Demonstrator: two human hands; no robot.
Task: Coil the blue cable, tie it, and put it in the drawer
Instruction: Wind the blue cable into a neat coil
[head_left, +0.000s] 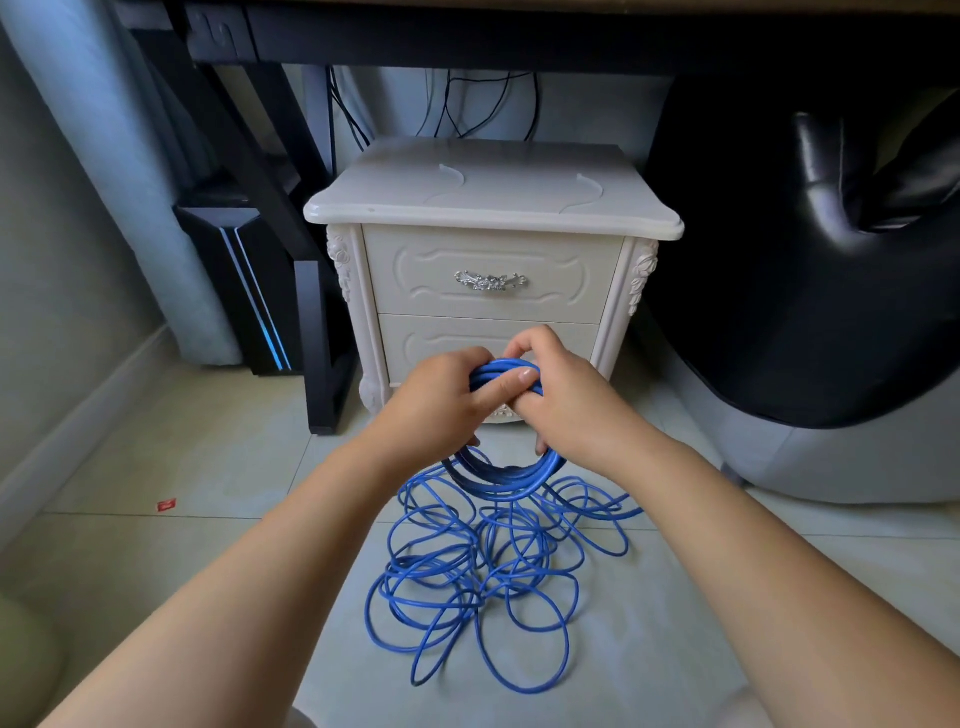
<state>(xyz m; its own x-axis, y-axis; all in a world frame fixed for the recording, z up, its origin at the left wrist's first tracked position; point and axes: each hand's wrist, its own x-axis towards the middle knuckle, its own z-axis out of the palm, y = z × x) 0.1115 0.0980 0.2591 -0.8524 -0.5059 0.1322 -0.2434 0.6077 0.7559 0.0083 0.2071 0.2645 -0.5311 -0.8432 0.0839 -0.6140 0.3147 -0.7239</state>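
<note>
Your bare left forearm comes in from 7 o'clock, your right from 5 o'clock, wrists converging. Your left hand curls round the thin blue plastic-sheathed cable, thumb laid across it. Your right hand, touching it at 3 o'clock, grips the same loops.

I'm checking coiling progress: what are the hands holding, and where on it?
The left hand and right hand both grip the blue cable at the top of its gathered coil. The uncoiled rest lies loose on the floor.
</note>
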